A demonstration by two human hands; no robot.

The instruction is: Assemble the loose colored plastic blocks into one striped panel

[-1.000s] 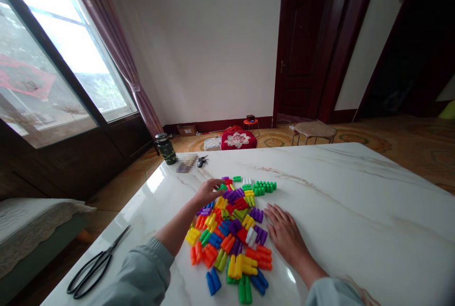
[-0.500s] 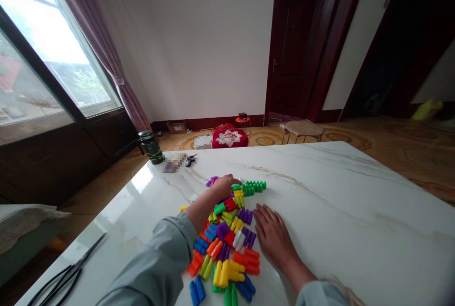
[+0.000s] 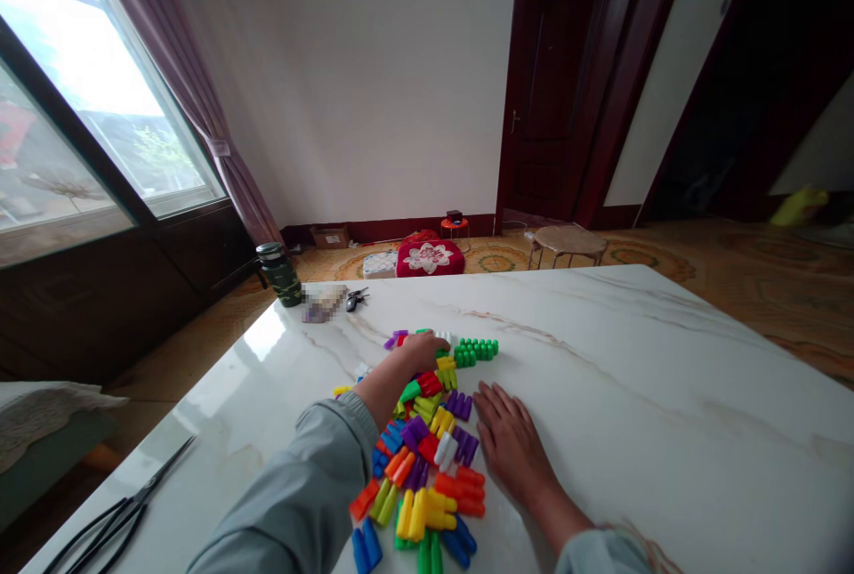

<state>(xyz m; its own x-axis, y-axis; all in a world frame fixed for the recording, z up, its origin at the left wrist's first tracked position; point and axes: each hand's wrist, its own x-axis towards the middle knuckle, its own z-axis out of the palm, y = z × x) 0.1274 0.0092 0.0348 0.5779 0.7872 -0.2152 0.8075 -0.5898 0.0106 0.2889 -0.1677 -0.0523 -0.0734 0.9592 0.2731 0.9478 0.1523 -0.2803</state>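
A heap of colourful plastic building blocks [image 3: 427, 449] lies on the white marble table [image 3: 633, 396] in front of me. My left hand [image 3: 417, 351] reaches over the far end of the heap, fingers curled down onto blocks there; what it grips is hidden. A joined row of green blocks [image 3: 476, 350] sits just to its right. My right hand [image 3: 511, 440] lies flat and open on the table at the heap's right edge, fingers spread and touching purple blocks.
Black scissors [image 3: 113, 521] lie near the table's left front edge. A dark camouflage bottle [image 3: 278, 274], a blurred small object [image 3: 324, 303] and keys [image 3: 355, 298] sit at the far left corner. A round stool [image 3: 569, 243] and red cushion [image 3: 431, 258] are on the floor beyond.
My left hand has moved forward from the heap's left side to its far end and curled down onto the blocks. The right hand has stayed flat. The view has shifted slightly.
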